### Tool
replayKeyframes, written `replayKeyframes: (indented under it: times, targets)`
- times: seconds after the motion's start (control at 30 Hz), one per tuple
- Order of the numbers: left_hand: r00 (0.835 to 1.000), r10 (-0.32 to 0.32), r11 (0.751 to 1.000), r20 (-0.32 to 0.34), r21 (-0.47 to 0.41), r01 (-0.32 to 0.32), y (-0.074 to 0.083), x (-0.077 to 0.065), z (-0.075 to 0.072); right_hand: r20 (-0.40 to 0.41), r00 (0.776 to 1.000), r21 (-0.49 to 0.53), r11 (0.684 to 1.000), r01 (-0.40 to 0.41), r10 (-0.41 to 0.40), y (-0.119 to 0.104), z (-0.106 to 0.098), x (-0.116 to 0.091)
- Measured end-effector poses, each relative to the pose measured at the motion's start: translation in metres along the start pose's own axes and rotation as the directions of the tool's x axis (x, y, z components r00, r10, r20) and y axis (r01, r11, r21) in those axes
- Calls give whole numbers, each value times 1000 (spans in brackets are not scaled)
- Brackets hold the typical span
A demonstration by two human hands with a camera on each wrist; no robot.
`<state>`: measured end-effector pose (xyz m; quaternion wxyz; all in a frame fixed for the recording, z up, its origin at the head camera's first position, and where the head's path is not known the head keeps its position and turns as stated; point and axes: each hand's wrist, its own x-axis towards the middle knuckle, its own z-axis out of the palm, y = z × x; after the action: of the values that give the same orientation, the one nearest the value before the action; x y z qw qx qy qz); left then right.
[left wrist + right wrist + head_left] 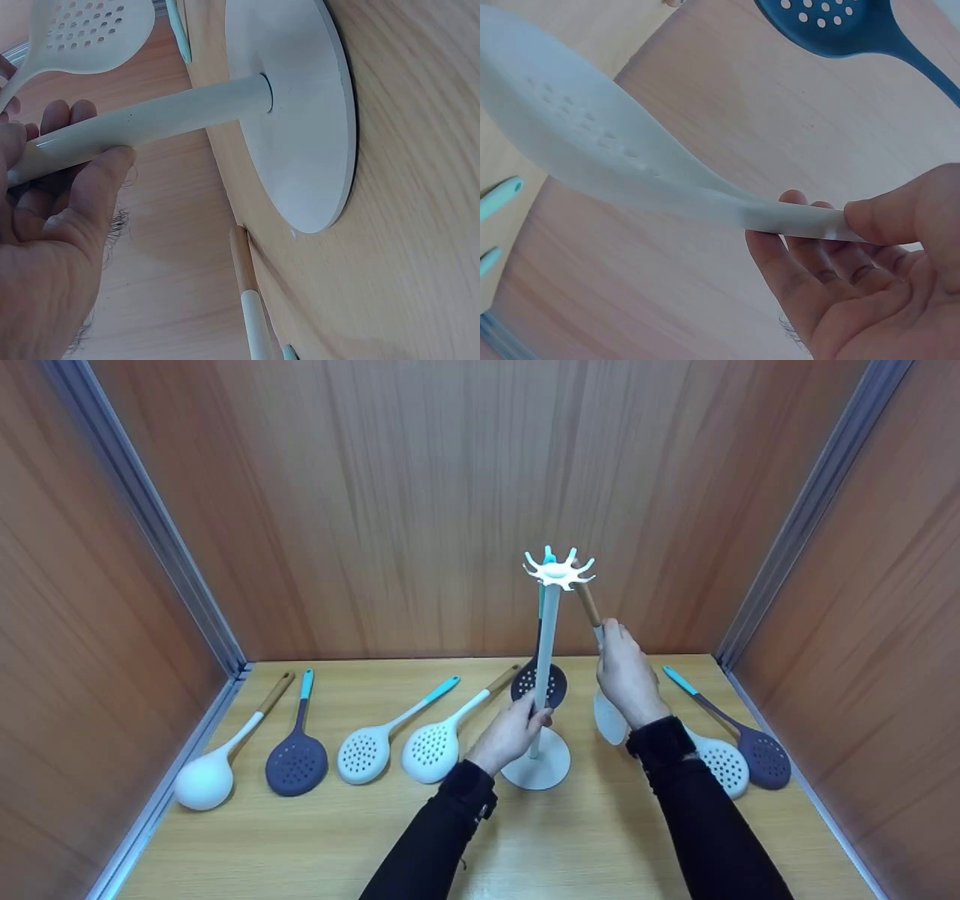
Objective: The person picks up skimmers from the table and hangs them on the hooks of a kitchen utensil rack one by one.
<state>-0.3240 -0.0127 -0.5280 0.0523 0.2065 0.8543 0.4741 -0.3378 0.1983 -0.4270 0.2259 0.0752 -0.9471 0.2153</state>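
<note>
A: What lies closest?

B: A dark left sleeve (427, 844) and a dark right sleeve (709, 817). Past them on the surface (300, 855), from the left: a white ladle (204, 782), a dark turner (296, 765), a turquoise-handled white skimmer (364, 755) and a wooden-handled white one (431, 751).

A: And over on the right?

B: One more white skimmer (726, 766), partly hidden by the sleeve, beside a dark skimmer (763, 757).

A: What about the hands?

B: The left hand (506, 735) is curled round the pole of the white stand (549, 637), whose round base (536, 774) sits on the surface. A little farther out, the right hand (630, 675) pinches the neck of the held skimmer (610, 724). Its head points down, and its wooden handle reaches up to the stand's hooks (556, 573).

A: Is it hooked on?

B: I can't tell.

A: Anything farther back?

B: A hanging dark skimmer (525, 680) on the stand, behind the pole, then the wooden back wall (420, 502).
</note>
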Motion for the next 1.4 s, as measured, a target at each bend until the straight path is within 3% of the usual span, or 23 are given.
replayKeyframes:
  times: [0.9, 1.27, 1.4]
  targets:
    - [1000, 1, 1000, -7, 27, 0, 1, 0, 1, -17, 999, 45, 999, -27, 28, -13, -16, 5]
    - [999, -32, 999, 13, -17, 32, 0, 2, 0, -46, 999, 58, 998, 18, -15, -16, -22, 6]
    - [1000, -10, 1000, 6, 0, 10, 1, 0, 0, -65, 997, 58, 998, 31, -27, -18, -24, 6]
